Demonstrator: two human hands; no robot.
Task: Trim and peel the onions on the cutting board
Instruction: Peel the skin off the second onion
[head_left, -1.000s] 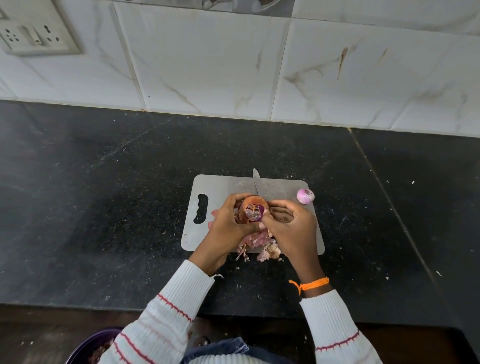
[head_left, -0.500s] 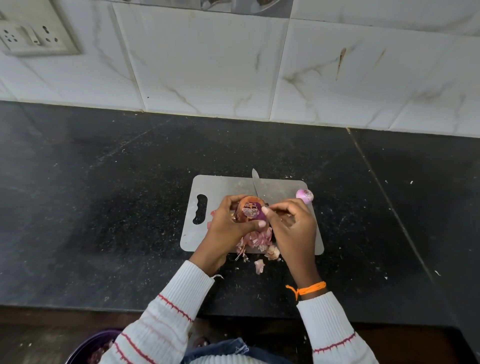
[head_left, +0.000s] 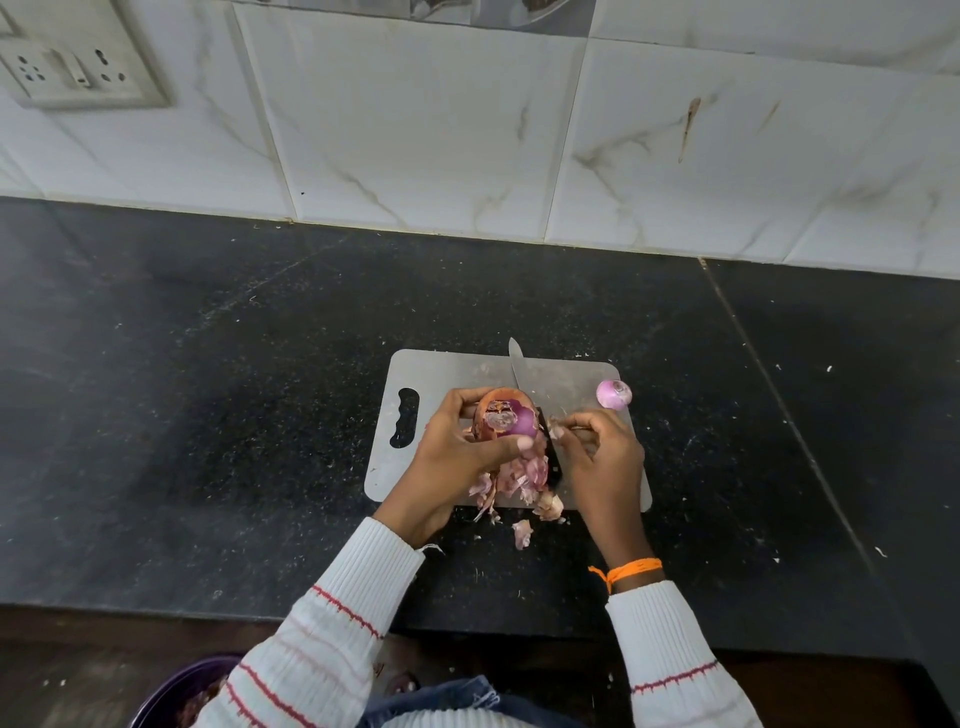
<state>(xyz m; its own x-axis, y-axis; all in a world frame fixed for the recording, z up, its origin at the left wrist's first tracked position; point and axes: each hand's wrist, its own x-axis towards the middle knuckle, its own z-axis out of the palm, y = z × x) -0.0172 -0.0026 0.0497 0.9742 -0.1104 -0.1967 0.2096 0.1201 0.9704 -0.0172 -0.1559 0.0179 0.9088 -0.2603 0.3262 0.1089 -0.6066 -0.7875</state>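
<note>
Over the cutting board (head_left: 447, 371), our left hand (head_left: 451, 453) grips the half-peeled onion (head_left: 506, 414), our right hand (head_left: 597, 453) pinches a scrap of skin (head_left: 557, 427) just beside it; a peeled onion (head_left: 613, 393) sits at the board's far right corner

Purple onion (head_left: 506, 415); grey cutting board (head_left: 452, 371); black speckled counter (head_left: 208, 389); red-striped white sleeves (head_left: 332, 613)

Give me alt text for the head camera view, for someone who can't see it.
Over a grey cutting board on a dark counter, the left hand holds a half-peeled red onion while the right hand pinches a strip of skin. Peelings, a knife and a peeled onion lie on the board.
</note>
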